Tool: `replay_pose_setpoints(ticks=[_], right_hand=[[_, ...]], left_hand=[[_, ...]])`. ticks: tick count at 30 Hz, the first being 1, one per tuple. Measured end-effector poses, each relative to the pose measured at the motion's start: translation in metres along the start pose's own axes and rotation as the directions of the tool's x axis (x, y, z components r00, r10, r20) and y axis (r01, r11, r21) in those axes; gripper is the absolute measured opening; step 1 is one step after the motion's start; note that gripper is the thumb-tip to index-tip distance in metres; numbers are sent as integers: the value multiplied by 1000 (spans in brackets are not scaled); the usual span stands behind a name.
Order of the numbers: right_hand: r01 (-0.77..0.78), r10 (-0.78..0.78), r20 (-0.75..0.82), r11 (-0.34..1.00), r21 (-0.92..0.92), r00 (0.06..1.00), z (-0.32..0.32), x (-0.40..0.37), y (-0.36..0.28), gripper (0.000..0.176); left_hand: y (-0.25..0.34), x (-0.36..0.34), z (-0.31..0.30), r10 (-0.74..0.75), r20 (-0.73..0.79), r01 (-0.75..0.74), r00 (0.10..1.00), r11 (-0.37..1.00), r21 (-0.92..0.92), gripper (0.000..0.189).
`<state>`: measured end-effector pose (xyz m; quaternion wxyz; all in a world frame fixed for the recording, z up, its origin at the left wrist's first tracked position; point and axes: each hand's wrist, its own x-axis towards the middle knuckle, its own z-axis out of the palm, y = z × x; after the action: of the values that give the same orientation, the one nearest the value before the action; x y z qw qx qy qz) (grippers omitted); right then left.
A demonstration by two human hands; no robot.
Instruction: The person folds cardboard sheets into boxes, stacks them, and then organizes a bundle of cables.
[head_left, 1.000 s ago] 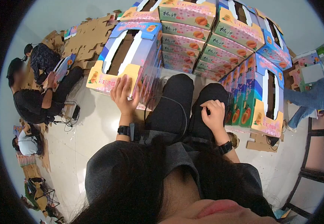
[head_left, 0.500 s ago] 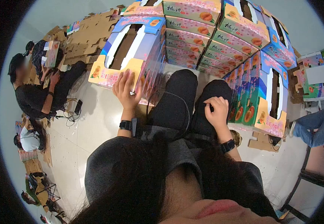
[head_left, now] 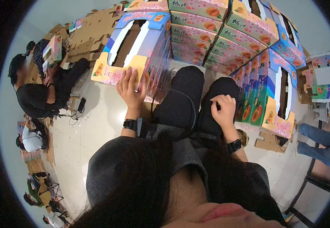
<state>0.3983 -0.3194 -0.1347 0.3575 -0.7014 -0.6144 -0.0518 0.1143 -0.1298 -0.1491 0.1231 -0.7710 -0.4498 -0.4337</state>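
Observation:
My left hand lies against the front of a carton printed with peaches, its fingers stretched out over the pale orange front panel. That carton has a long opening between white flaps on top and stands left of my knees. On my right thigh rests my right hand, loosely bent, with a gap between thumb and forefinger and nothing in it. Just right of this hand stands a row of similar upright cartons in green, pink and blue.
Stacked pink and green peach cartons rise in front of my knees. Flattened cardboard lies at the far left. Seated at the left, a person in black handles a carton. Jeans-clad legs stand at the right.
The view has shifted slightly. My hands keep their places on the carton and thigh. At the right, the person in jeans has stepped into different footing; the seated person's carton has tilted.

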Motion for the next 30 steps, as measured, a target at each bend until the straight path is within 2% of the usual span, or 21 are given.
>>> replay_pose_setpoints(ticks=[15,24,30], right_hand=[[14,-14,2,1000,0,1000,-1,2,-1,5],[11,-11,2,1000,3,1000,0,0,2,6],[11,-11,1,1000,5,1000,1,0,2,6]], left_hand=[[10,-8,2,-107,30,105,994,993,44,44],[12,-8,7,-117,4,116,993,989,95,42],[8,-7,12,-112,-12,113,994,993,43,43]])
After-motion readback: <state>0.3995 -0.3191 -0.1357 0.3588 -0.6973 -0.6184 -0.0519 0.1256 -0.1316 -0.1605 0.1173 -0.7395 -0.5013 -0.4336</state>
